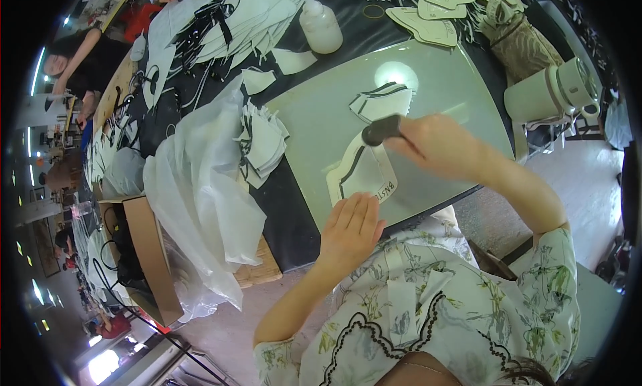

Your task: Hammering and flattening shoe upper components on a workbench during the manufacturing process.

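Note:
A cream card template [389, 170] shaped like a frame lies on the pale glossy board [307, 105]. Inside its opening a white piece [362, 175] with a dark edge shows. My left hand [351, 225] lies flat, fingers straight, its tips touching the template's near edge. Closed around a dark, blunt-ended tool [381, 130], my right hand [435, 145] is over the template's far right end. What kind of tool it is cannot be made out. Just beyond, several white pieces [382, 104] with black edges lie overlapped on the board.
A white squeeze bottle [321, 30] stands behind the board, a pale tumbler [545, 91] to its right. More templates [428, 26] lie at the back. At left are stacked white pieces [264, 145], a plastic bag [200, 185] and a cardboard box [150, 252]. A person [87, 58] is further off.

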{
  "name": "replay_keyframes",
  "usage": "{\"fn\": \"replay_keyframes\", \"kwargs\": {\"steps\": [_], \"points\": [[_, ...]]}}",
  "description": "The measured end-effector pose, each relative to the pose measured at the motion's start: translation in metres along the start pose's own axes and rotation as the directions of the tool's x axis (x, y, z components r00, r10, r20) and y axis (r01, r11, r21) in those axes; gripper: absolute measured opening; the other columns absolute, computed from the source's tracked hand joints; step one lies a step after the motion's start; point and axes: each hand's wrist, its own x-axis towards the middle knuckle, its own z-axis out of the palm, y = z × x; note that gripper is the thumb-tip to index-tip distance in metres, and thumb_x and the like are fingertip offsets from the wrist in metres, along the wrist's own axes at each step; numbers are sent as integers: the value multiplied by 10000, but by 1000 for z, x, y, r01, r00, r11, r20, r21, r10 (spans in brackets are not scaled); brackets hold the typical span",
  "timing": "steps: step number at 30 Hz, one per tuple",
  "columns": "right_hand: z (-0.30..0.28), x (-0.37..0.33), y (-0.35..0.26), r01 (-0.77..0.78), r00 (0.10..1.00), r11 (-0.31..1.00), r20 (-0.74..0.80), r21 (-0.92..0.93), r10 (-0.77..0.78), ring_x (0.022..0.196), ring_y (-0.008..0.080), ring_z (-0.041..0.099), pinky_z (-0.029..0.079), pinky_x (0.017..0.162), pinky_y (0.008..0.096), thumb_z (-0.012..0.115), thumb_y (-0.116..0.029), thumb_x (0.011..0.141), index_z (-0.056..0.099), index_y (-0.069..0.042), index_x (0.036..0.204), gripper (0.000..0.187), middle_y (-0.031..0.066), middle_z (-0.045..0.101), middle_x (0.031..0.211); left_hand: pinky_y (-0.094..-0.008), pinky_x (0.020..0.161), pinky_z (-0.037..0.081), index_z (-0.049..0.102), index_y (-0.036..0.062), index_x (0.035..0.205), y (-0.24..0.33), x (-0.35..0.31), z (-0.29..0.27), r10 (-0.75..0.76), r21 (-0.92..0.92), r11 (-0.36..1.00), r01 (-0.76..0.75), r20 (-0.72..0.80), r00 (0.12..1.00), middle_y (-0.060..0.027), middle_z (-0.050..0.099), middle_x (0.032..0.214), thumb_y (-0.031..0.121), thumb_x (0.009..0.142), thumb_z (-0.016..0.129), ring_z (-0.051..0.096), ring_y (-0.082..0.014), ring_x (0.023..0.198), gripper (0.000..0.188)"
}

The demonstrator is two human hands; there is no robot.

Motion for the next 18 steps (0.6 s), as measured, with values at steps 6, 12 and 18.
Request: {"fn": "replay_keyframes", "kwargs": {"steps": [6, 12, 18], "points": [[2, 12, 1, 89, 986, 976, 153, -197, -59, 615, 364, 651, 505, 574, 473, 499, -396, 989, 582, -27, 915, 386, 156, 652, 665, -416, 882, 504, 636, -3, 1093, -3, 13, 1, -93, -99, 991, 85, -80, 992, -142, 663, 1075, 149, 792, 743, 630, -294, 1009, 354], [-3, 24, 3, 129, 966, 957, 251, -262, -61, 592, 352, 651, 506, 547, 462, 528, -390, 972, 574, -25, 884, 378, 143, 651, 647, -400, 792, 447, 679, 37, 1021, -14, 54, 9, -442, -259, 892, 370, -332, 833, -73, 648, 962, 116, 799, 741, 590, -288, 911, 244], [-1, 32, 10, 160, 954, 959, 288, -233, -89, 563, 339, 637, 490, 515, 440, 568, -347, 954, 546, -24, 869, 334, 133, 623, 598, -417, 855, 349, 695, 96, 973, -14, 58, 25, -557, -202, 831, 519, -286, 780, -25, 599, 918, 120, 796, 713, 537, -253, 987, 180]]}}
